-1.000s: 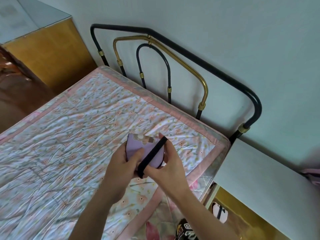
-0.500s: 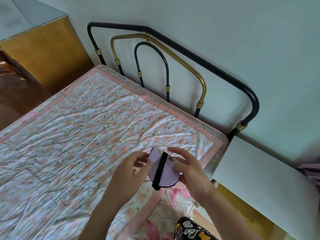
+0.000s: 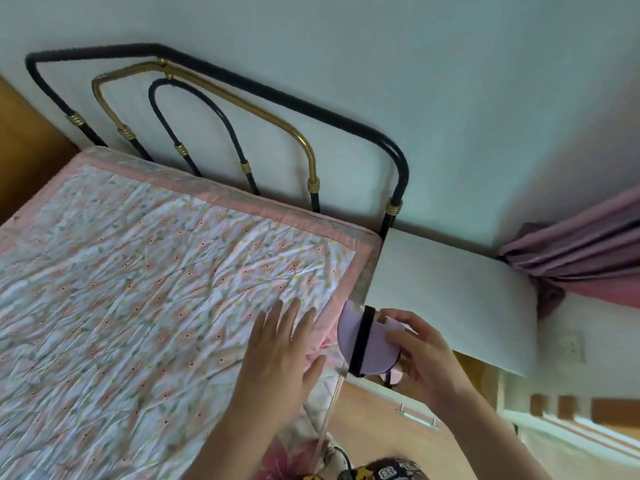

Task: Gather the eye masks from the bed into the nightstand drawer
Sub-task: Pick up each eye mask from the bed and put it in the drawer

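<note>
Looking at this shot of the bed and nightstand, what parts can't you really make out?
- Head view: the drawer's inside is mostly hidden by the right hand and the lilac eye mask it holds.
- A pale item below the mask is too covered to identify.
- The patterned thing at the bottom is cut off by the edge.
- The bed's foot end lies outside the frame.

This is a bedroom in a home. A bed (image 3: 145,289) with a floral quilt and pink border stands against a pale wall, its metal headboard (image 3: 221,109) made of black and brass hoops. A white-topped nightstand (image 3: 446,296) sits just beside it, and what looks like a purple curtain (image 3: 581,254) hangs at the right.
</note>
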